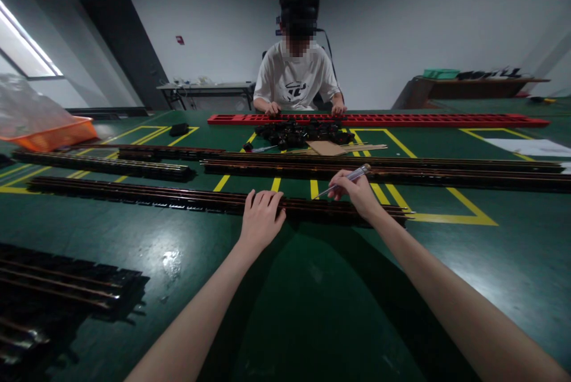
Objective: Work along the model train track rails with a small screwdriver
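Note:
My left hand (pixel 262 219) lies palm down across a long black strip with copper-coloured bars (pixel 178 196), its fingers stretched out over the top. To the right, my right hand (pixel 357 193) is closed around a screwdriver (pixel 355 173) with a clear handle. The screwdriver slants down to the left, and its thin shaft points at the top of the same strip. Whether the tip touches the strip I cannot tell. The strip lies flat on the green table (pixel 312 287), running sideways in front of me.
More barred strips lie beyond (pixel 401 172) and at the near left (pixel 66 281). A pile of black parts (pixel 289 134), a cardboard piece (pixel 328 148) and a red slotted rail (pixel 401 120) are farther back. An orange basket (pixel 57 134) stands left. Opposite, a person (pixel 294 75) has both hands at the rail.

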The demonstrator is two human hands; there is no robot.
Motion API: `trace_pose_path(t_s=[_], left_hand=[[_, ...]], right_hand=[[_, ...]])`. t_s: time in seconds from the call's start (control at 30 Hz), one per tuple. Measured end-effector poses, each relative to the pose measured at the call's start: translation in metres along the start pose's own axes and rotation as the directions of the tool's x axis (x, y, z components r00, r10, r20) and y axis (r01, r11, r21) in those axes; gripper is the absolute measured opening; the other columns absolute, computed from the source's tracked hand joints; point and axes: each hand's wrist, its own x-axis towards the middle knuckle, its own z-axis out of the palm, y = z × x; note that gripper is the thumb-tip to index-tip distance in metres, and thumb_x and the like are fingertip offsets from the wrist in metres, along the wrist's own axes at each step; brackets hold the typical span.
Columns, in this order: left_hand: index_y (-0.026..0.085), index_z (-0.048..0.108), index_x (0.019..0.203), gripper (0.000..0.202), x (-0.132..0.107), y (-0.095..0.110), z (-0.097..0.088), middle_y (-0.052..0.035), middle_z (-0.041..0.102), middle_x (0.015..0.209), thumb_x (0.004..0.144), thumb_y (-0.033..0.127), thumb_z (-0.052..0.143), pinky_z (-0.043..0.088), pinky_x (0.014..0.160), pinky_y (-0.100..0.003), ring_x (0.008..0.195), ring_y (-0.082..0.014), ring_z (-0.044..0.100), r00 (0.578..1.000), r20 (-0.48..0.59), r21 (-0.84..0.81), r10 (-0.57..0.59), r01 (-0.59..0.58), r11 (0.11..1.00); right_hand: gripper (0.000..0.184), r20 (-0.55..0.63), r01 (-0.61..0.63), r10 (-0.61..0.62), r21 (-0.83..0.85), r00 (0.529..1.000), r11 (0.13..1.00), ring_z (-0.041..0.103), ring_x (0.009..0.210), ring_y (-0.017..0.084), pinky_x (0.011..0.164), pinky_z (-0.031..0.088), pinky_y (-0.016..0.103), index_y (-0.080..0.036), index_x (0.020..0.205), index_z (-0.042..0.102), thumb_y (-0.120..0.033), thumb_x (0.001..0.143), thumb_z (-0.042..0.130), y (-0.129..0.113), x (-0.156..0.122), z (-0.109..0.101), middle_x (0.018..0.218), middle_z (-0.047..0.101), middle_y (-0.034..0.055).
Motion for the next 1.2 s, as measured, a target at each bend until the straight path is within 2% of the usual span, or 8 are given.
trace_pose_path(t_s=[0.17, 0.63, 0.93, 1.2], left_hand=[[0.019, 0.058, 0.114, 0.031, 0.001, 0.0004, 0.0001, -0.0069, 0.064, 0.112, 0.086, 0.023, 0.046, 0.03, 0.106, -0.047, 0.109, -0.0237, 0.055, 1.0, -0.012, 0.012, 0.0, 0.0, 1.0], [0.019, 0.058, 0.114, 0.031, -0.0005, -0.0005, 0.0009, -0.0072, 0.063, 0.113, 0.087, 0.02, 0.043, 0.029, 0.107, -0.047, 0.109, -0.0231, 0.054, 1.0, -0.02, 0.01, -0.011, 0.011, 1.0], [0.019, 0.059, 0.114, 0.031, -0.0003, 0.0011, -0.0013, -0.0074, 0.063, 0.113, 0.087, 0.02, 0.043, 0.029, 0.107, -0.047, 0.11, -0.0232, 0.054, 1.0, -0.008, 0.011, -0.014, 0.014, 1.0], [0.018, 0.059, 0.114, 0.032, 0.0, 0.0007, -0.0012, -0.0074, 0.064, 0.112, 0.087, 0.02, 0.042, 0.028, 0.107, -0.048, 0.11, -0.0239, 0.054, 1.0, 0.0, 0.015, -0.019, 0.019, 1.0]], right_hand=[[0.016, 0.042, -0.012, 0.013, -0.012, 0.999, 1.0, 0.054, 0.041, 0.011, 0.041, 0.044, 0.021, -0.015, 0.058, 0.058, -0.029, 0.065, 0.061, 0.0001, -0.0006, 0.001, 0.048, 0.061, 0.0023], [0.014, -0.071, 0.001, -0.002, -0.019, 0.997, 1.0, 0.051, 0.038, 0.011, 0.039, 0.039, 0.021, -0.016, 0.051, 0.057, -0.026, 0.061, 0.054, -0.0022, 0.0006, -0.0064, 0.043, 0.056, 0.0005], [0.014, -0.044, 0.011, -0.012, -0.008, 0.999, 1.0, 0.051, 0.039, 0.011, 0.039, 0.039, 0.022, -0.017, 0.051, 0.057, -0.025, 0.061, 0.055, -0.0051, -0.0013, -0.0002, 0.044, 0.056, 0.0008], [0.015, -0.078, 0.027, -0.028, -0.015, 0.997, 1.0, 0.05, 0.037, 0.01, 0.038, 0.037, 0.021, -0.016, 0.05, 0.056, -0.025, 0.061, 0.054, -0.0002, 0.0021, -0.0072, 0.041, 0.053, -0.0005]])
